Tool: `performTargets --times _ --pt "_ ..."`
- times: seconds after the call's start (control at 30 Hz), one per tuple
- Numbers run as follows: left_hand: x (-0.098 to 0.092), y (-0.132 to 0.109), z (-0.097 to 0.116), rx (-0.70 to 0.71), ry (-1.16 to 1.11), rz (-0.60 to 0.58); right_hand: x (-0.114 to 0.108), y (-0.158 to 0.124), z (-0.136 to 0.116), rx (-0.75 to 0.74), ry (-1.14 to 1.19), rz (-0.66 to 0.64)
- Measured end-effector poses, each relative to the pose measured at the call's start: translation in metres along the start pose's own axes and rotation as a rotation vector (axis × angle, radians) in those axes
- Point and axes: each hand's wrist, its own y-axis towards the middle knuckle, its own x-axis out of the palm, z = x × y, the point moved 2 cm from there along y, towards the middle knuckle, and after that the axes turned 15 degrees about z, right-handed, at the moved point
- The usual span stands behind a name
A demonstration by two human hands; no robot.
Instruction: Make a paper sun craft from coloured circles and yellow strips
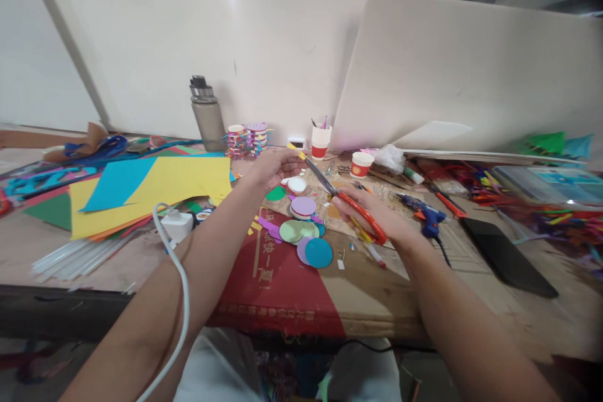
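Note:
My left hand (pixel 276 169) is raised over the table with its fingers pinched on a small yellow paper strip (pixel 296 150). In my right hand (pixel 370 208) are scissors with red-orange handles (pixel 360 218), their blades pointing up and left. The blade tips reach close to the strip; whether they touch it I cannot tell. Something yellow shows under my right hand, too unclear to name. Below the hands lie paper discs: a blue one (pixel 319 253), pale green ones (pixel 293 232), a purple one (pixel 303 206) and a dark green one (pixel 276 193).
Coloured paper sheets (pixel 188 179) and clear glue sticks (pixel 70 259) lie left. A white cable from a charger (pixel 177 223) crosses my left forearm. Behind stand a bottle (pixel 208 116) and paper cups (pixel 362 165). A glue gun (pixel 426 213) and black phone (pixel 509 257) lie right.

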Motion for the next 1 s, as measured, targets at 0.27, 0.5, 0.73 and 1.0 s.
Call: performTargets --times 0.27,0.5,0.73,1.0 --pt "-0.0001 0.0010 -0.0014 -0.010 0.027 0.013 -0.0015 -0.0004 0.0036 0.021 -0.019 0.008" --pt "-0.0006 0.0011 -0.0020 -0.016 0.030 0.007 0.0005 0.0011 0.0052 0.078 -0.008 0.010" --pt "0.0001 -0.0003 -0.0008 -0.021 0.030 0.019 0.0013 0.0007 0.0092 0.072 0.017 0.021" --pt "-0.0007 0.0018 -0.0020 -0.020 0.037 0.022 0.0014 0.0023 0.0094 0.120 0.019 0.044"
